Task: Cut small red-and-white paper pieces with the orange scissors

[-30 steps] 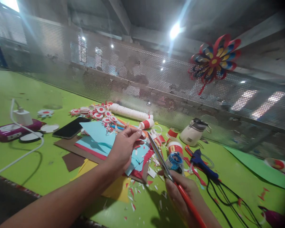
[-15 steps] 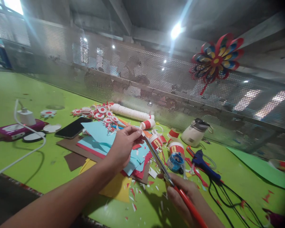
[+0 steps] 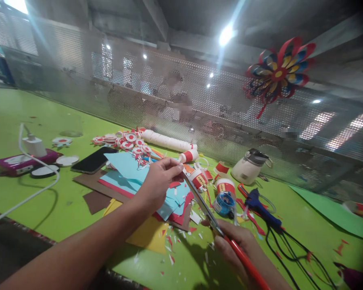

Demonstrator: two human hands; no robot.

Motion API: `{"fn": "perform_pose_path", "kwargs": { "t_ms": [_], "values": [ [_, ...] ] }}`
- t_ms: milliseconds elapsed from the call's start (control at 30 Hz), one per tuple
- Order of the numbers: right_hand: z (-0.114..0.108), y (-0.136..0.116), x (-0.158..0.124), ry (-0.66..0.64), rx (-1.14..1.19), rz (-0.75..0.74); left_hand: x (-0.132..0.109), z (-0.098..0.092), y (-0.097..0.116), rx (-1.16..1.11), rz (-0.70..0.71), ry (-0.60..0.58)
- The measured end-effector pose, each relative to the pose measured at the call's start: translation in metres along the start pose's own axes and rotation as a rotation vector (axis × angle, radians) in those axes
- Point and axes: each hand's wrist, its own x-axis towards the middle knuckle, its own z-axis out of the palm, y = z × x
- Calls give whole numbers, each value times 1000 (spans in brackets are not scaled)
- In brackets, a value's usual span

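My left hand is pinched, thumb against fingers, on a small white paper piece that is mostly covered by the fingertips. In my right hand are scissors with red handles, their long blades almost together and pointing up at the left fingertips. Whether the tips touch the piece I cannot tell. Under my left hand lies a stack of light blue paper, with red and brown sheets below it. Red and white cut paper cups stand and lie just beyond the blades.
Paper scraps litter the green table. At right are a blue glue gun with black cords, a blue tape roll and a white jug. A phone and purple power bank lie left. Mesh panel behind.
The view has shifted slightly. Both hands keep nearly the same pose, the left still pinching the piece and the right still holding the scissors at it.
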Motion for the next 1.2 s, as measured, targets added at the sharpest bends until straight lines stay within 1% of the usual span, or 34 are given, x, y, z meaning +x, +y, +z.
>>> {"fn": "perform_pose_path", "kwargs": {
  "t_ms": [233, 433, 533, 667, 933, 1100, 1200],
  "values": [
    [-1, -8, -2, 20, -17, 36, 0, -2, 1, 0, -3, -29],
    [-2, -13, -2, 20, 57, 72, -1, 0, 2, 1, -10, -25],
    [-2, -11, -1, 4, 73, 63, -2, 0, 3, 2, -10, -24],
    [-3, -8, -1, 13, 30, 36, -2, 0, 3, -2, -13, -22],
    [-6, -4, -1, -22, -15, 33, -1, 0, 4, 20, -30, -47],
    [-7, 3, -1, 17, -131, 8, -1, 1, 7, 23, -53, -44],
    [-8, 5, -1, 24, -141, -13, 0, 0, 7, 38, -70, -53]
  ]
}}
